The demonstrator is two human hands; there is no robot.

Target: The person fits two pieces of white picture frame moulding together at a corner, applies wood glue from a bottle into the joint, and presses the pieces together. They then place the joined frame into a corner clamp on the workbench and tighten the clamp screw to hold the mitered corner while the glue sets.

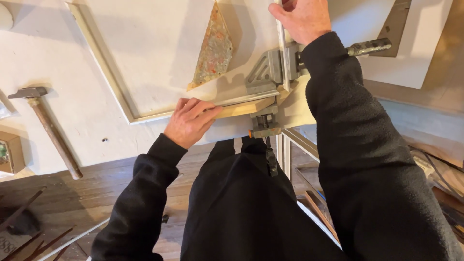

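The pale frame point(145, 116) is held in the corner clamp point(270, 72) at four o'clock on the bench point(87, 96). Left hand point(189, 122) is pressed flat on the bottom rail; right hand point(303, 18) is pinched around the side rail. The mitre could be knocked open if either rail is shifted.

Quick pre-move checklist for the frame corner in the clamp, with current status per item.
1. Left hand on the lower frame rail: ok, fingers press it down by the wooden block.
2. Right hand on the upright rail: ok, gripping it above the corner clamp.
3. Both rails seated in the clamp: ok, they meet at its corner.
4. Mitre joint closed flush: cannot tell, the clamp body covers it.
5. Clamp screws tight: cannot tell.
6. Hammer out of the way: ok, lying on the table left of the frame.
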